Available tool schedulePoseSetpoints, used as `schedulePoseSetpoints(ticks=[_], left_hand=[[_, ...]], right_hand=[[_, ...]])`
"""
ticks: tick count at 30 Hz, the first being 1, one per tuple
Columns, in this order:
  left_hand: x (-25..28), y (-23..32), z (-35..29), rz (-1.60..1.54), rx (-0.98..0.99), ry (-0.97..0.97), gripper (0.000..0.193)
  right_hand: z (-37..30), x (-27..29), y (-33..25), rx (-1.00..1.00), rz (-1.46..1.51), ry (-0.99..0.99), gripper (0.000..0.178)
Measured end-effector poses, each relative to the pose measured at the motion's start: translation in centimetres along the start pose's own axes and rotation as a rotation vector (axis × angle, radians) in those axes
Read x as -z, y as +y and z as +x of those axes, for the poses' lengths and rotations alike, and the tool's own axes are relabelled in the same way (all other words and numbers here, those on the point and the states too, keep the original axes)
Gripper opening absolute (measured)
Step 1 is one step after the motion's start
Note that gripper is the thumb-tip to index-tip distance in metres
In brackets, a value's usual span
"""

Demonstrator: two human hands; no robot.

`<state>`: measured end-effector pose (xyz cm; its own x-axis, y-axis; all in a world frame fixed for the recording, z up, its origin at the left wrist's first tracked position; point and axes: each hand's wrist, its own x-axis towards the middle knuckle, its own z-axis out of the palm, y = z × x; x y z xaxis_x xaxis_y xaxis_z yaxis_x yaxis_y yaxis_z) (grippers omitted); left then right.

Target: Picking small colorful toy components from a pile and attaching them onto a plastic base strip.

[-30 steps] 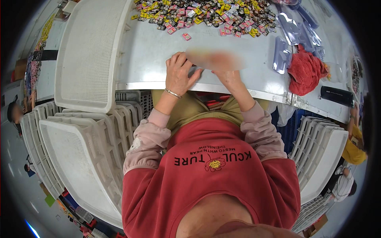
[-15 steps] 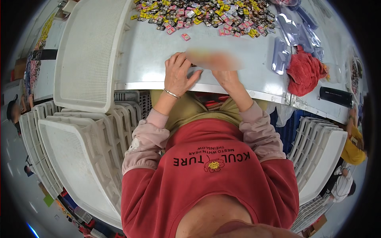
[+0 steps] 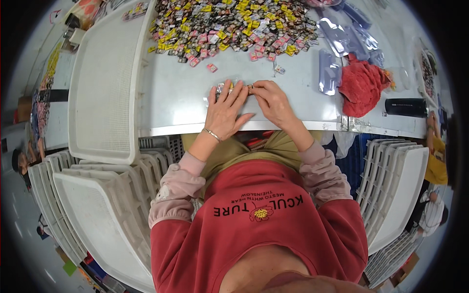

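On the table in front of me lies a row of small wrapped pieces in what looks like clear plastic (image 3: 220,88), mostly covered by my hands. Across it rests my left hand (image 3: 225,111), fingers stretched out and thumb spread to the right. The thumb and fingers of my right hand (image 3: 275,103) pinch a small brownish wrapped piece (image 3: 250,90) at the row's right end. Beyond my hands spreads a big heap of small packets (image 3: 234,24) in yellow, pink, black and white. A pink packet (image 3: 211,68) lies apart from the heap.
A white mesh tray (image 3: 105,93) stands at the left, above stacked trays (image 3: 93,195). More trays (image 3: 395,190) stand at the right. Clear plastic trays (image 3: 330,73), a red cloth (image 3: 364,88) and a black cylinder (image 3: 406,107) lie on the table's right side. Other people work at both sides.
My right hand has drawn in closer to my left and now pinches at the row's end. A small pale packet now lies near the heap's front edge. The view has tilted slightly.
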<state>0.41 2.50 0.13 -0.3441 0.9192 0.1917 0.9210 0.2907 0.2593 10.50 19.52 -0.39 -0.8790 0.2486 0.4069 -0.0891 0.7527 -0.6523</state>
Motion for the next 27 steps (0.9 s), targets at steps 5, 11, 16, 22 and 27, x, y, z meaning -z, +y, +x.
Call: schedulePoseSetpoints(ticks=[5,11,16,22,27], left_hand=[[0.4,-0.5,0.6,-0.009,-0.058,-0.036,0.065],[1.3,-1.9,-0.6,-0.103,-0.006,0.082,0.056],[0.5,-4.3,-3.2,-0.123,0.227,0.293,0.039],[0.9,-3.8,-3.3,-0.142,0.242,0.361,0.034],[0.9,-3.6,-2.9,-0.15,0.226,0.385,0.031]], right_hand=[[1.5,2.9,7.2,-0.325,0.373,0.246,0.018],[7.4,5.2,8.5,-0.292,0.154,0.168,0.023],[9.3,3.7,9.0,0.005,-0.337,0.129,0.025],[14.4,3.4,6.5,-0.052,-0.114,0.079,0.017],[19.5,-2.7,7.2,0.291,-0.346,0.006,0.027]])
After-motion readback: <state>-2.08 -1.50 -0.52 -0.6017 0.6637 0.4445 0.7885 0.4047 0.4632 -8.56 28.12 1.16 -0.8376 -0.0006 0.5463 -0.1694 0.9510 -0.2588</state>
